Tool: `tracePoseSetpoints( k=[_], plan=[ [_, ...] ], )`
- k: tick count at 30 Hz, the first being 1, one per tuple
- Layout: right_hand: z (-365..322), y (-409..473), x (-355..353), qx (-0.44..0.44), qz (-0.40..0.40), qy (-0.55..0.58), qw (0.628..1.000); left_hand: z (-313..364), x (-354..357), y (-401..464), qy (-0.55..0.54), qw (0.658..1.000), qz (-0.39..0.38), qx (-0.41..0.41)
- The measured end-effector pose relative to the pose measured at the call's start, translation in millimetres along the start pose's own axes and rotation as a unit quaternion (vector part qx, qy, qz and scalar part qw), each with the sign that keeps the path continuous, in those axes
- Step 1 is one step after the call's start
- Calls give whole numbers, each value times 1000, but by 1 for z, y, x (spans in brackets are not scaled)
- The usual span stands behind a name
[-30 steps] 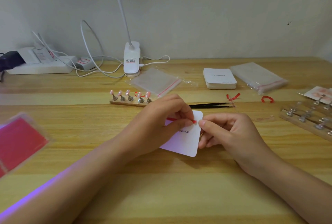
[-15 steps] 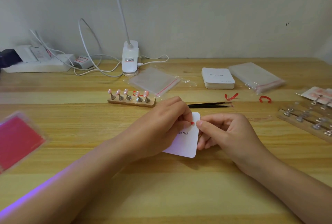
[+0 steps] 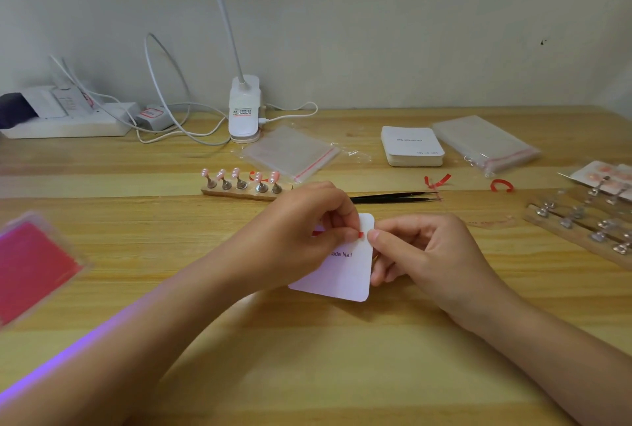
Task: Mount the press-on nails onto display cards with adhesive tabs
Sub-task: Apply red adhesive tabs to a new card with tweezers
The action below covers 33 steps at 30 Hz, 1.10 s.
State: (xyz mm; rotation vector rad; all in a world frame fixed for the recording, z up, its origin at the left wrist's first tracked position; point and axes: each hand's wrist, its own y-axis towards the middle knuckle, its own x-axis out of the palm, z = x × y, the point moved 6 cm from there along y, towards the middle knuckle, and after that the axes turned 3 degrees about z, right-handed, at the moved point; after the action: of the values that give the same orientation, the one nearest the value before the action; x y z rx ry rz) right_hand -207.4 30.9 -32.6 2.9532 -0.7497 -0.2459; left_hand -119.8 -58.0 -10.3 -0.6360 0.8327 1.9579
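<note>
**While tab goes on, nails wait**

Head view: left hand (image 3: 301,237) fingers pinch a red adhesive strip (image 3: 360,235) onto the white rounded display card (image 3: 345,275) lying on the wooden surface (image 3: 307,357). Right hand (image 3: 427,254) fingers grip the card's edge. Pink press-on nails (image 3: 239,174) sit on their wooden stand, unmounted. Early stage, I'd say.

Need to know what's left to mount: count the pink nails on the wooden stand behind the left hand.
5, in a row on the wooden stand: pink nails, left to right. More nails at the far right are blurred.
</note>
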Motion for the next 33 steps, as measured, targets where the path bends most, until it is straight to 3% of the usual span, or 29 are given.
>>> tracePoseSetpoints(
  k=[6,11,16,26,33],
  plan=[
    [1,0,0,-1,-3,-6,1000,3,5,0,45,999,-14,-26],
    [3,2,-2,6,12,-3,1000,9,9,-3,118,992,28,17],
    [2,2,-3,9,24,7,1000,8,1,-4,60,995,76,22],
    [2,1,-2,9,15,0,1000,6,-1,-3,50,997,55,7],
    [3,1,-1,4,12,-8,1000,12,6,-3,200,977,63,36]
  ],
)
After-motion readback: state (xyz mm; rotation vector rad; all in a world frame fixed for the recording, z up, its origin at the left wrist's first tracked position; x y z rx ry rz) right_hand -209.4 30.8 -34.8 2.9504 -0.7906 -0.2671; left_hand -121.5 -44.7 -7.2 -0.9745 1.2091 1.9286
